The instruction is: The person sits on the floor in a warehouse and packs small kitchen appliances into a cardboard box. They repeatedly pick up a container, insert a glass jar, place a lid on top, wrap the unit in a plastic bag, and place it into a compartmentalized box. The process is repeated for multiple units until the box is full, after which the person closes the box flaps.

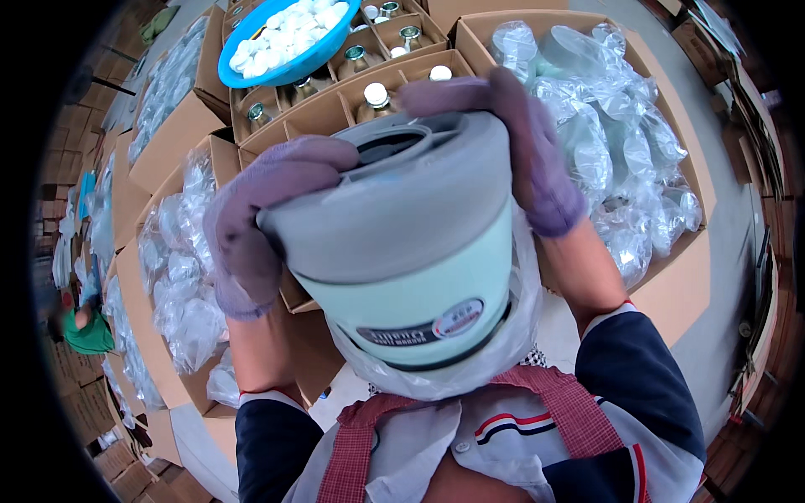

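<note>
I hold a pale green thermos flask [402, 310] with a wide grey end [377, 239] close in front of my chest. The grey end is tilted up and has a round ring-shaped opening. Clear plastic bagging [436, 381] lies around the green end, and the printed label appears upside down. My left hand [260, 222], in a purple work glove, grips the left side of the grey rim. On the right side, my right hand [532, 151] in a matching glove presses against the grey part, its fingers bent over the far edge and somewhat blurred.
Behind the flask stands a divided carton [335, 109] of bottle-like pieces, some with white caps [376, 95]. A blue basin [323, 59] of white caps rests on it. Cartons of plastic-wrapped items [616, 134] flank it. A person in green [88, 333] is far left.
</note>
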Action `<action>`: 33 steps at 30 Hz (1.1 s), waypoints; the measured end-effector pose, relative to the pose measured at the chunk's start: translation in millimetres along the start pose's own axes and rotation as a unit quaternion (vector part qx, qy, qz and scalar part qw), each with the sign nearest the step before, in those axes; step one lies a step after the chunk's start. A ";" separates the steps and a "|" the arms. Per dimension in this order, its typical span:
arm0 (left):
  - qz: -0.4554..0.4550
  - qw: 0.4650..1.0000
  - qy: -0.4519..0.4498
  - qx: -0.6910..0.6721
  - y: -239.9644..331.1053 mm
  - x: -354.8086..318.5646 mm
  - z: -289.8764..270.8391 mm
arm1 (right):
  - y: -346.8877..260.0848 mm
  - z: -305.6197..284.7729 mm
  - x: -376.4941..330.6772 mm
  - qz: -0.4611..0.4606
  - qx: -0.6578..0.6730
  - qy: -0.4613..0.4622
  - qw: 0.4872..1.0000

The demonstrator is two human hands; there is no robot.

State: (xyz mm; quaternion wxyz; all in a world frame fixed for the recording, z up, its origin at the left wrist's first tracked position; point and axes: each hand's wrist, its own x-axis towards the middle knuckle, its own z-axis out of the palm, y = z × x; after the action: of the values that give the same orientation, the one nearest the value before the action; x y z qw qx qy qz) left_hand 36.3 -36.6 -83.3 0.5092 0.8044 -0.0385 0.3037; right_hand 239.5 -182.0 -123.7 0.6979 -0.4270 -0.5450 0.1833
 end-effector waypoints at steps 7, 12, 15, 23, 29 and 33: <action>0.089 0.994 0.032 0.055 -14.2 6.8 -0.7 | -66.9 10.4 4.4 -0.070 -0.128 -0.039 0.989; -0.169 0.963 0.131 0.161 -41.0 -1.6 -14.6 | -51.7 11.6 24.2 -0.061 -0.116 0.056 0.990; 0.042 0.995 0.080 0.049 -30.2 -3.4 4.1 | -26.9 21.3 16.9 -0.048 -0.169 0.024 0.984; 0.108 0.990 0.070 0.055 -28.7 4.8 24.6 | -36.0 13.2 14.5 0.019 -0.107 0.069 0.992; -0.043 0.973 0.152 -0.168 -25.0 1.2 14.3 | -20.9 -12.3 31.0 0.163 -0.083 0.002 0.983; -0.206 0.970 0.122 -0.037 -40.7 -16.1 -14.0 | -89.2 20.7 10.2 -0.022 -0.044 -0.081 0.995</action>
State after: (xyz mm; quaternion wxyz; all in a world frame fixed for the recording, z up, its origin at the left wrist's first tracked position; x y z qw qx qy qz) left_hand 32.0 -9.3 -120.0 0.5910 0.7324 0.1797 0.2865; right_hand 205.3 -217.1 -45.7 0.6357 -0.4286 -0.6170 0.1776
